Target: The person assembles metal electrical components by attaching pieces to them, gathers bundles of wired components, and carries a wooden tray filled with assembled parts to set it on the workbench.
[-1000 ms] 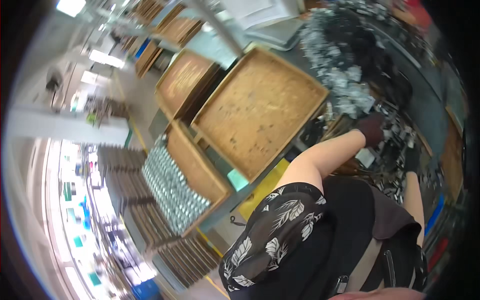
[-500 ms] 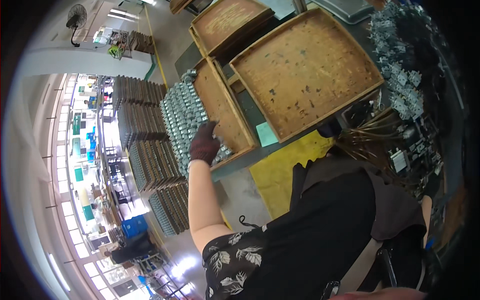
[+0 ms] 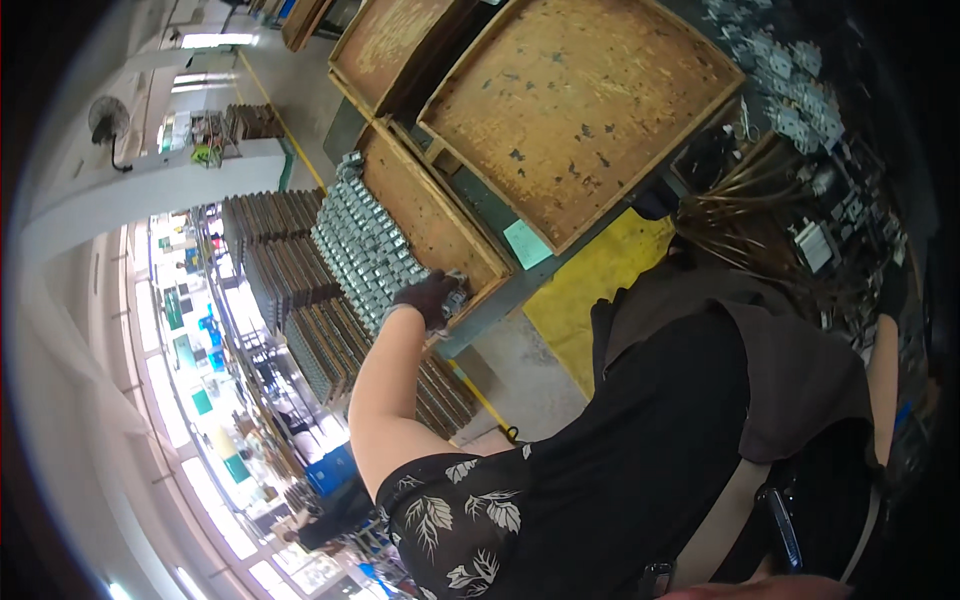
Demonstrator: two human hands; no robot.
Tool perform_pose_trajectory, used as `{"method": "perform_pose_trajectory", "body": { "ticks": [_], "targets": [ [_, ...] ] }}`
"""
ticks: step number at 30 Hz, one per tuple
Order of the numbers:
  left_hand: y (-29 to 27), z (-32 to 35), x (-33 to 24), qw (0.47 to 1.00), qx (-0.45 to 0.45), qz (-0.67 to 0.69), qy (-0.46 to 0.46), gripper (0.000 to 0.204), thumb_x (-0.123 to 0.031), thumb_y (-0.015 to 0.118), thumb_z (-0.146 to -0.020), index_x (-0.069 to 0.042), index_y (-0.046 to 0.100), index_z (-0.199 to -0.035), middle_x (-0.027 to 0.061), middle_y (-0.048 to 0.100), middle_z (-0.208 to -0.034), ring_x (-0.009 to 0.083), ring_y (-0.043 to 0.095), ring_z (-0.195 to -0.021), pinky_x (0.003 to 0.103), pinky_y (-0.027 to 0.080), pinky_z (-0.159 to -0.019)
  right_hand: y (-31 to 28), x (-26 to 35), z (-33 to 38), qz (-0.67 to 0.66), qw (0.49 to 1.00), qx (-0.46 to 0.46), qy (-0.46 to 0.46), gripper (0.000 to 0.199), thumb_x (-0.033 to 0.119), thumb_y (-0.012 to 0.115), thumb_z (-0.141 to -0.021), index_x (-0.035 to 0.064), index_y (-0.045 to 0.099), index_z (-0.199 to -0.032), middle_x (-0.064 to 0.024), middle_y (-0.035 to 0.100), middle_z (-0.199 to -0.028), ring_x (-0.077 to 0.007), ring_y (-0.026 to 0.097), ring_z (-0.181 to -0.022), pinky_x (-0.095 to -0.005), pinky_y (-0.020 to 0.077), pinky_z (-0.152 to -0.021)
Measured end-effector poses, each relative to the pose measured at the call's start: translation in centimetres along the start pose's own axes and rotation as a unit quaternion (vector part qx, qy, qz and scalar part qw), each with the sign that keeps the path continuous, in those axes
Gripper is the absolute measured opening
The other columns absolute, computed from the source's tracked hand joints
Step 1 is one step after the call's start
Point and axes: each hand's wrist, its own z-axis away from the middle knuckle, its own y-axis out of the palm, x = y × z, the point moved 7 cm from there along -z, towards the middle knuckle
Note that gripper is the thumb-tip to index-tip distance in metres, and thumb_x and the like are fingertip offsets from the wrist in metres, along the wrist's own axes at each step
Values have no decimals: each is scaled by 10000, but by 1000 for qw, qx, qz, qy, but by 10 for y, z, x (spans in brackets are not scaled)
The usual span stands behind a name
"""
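My left hand (image 3: 428,298), in a dark glove, reaches out to the near end of a wooden tray (image 3: 440,225). Its fingers are closed on a small grey metal part (image 3: 457,296) at the tray's lower corner. Rows of the same metal parts (image 3: 365,245) fill the left half of that tray. My right forearm (image 3: 882,375) runs up the right edge of the picture. The right hand itself is lost in the dark rim beside a pile of metal parts and wires (image 3: 800,130).
A large empty wooden tray (image 3: 580,100) and another behind it (image 3: 385,45) lie on the bench. Stacks of trays (image 3: 275,255) stand on the floor to the left. A yellow floor patch (image 3: 590,290) lies below the bench. My dark top and apron fill the lower right.
My left arm has swung out to the tray of metal parts, and its hand has moved down the rows to the tray's near corner. The view has turned left.
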Motion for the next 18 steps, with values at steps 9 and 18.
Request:
{"method": "perform_pose_trajectory", "body": {
  "ticks": [9,18],
  "targets": [
    [-10,-19,-9,995,-90,38,24,663,-211,728,-684,-190,498,-1305,97,385,-1426,360,504,-1207,421,441,-999,-24,15,-61,-132,988,-34,67,353,152,437,-972,14,522,-1285,-161,623,-1148,-244,602,-1014,-332,456,-840],
    [24,-16,24,956,-241,167,-19,607,-202,701,-690,-116,529,-1266,178,437,-1368,369,477,-1222,397,405,-1029,35,-9,-96,31,998,-45,-26,374,141,459,-965,20,494,-1316,-152,605,-1199,-239,587,-1070,-333,446,-877]
  ]
}}
